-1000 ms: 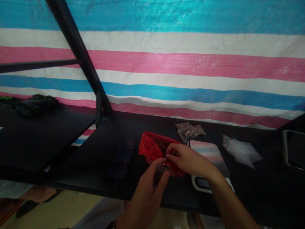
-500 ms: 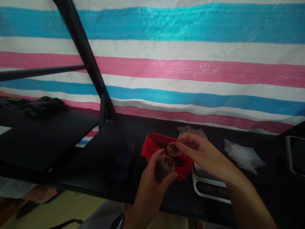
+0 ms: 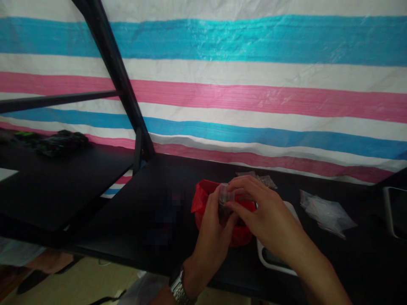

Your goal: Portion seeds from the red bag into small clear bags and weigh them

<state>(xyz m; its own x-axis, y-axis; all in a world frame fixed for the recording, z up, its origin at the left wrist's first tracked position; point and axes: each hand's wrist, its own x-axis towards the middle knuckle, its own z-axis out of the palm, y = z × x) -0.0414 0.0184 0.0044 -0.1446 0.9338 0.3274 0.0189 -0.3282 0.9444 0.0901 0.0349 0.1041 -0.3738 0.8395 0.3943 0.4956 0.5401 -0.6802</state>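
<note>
Both hands meet over a red plastic bag [image 3: 201, 199] that stands open on the black table, with dark bits inside. Between the thumb and fingers of my right hand [image 3: 254, 201] is a small clear plastic cup [image 3: 224, 194], tipped on its side. My left hand [image 3: 213, 226] is curled just below the cup, closed on a small clear plastic bag, most of which its fingers hide. The cup's mouth is close to the left fingers; whether anything is falling from it cannot be made out. A white digital scale [image 3: 265, 259] lies partly under my right forearm.
Clear zip bags [image 3: 327, 212] lie to the right, near a grey-edged device [image 3: 392, 212]. Small filled packets [image 3: 269, 181] lie behind the red bag. A black frame post [image 3: 111, 63] rises at the left; a person's hand [image 3: 52, 260] shows at lower left.
My right hand has brought the cup leftward and turned it from upright onto its side over the left hand. My left hand has closed in and risen slightly.
</note>
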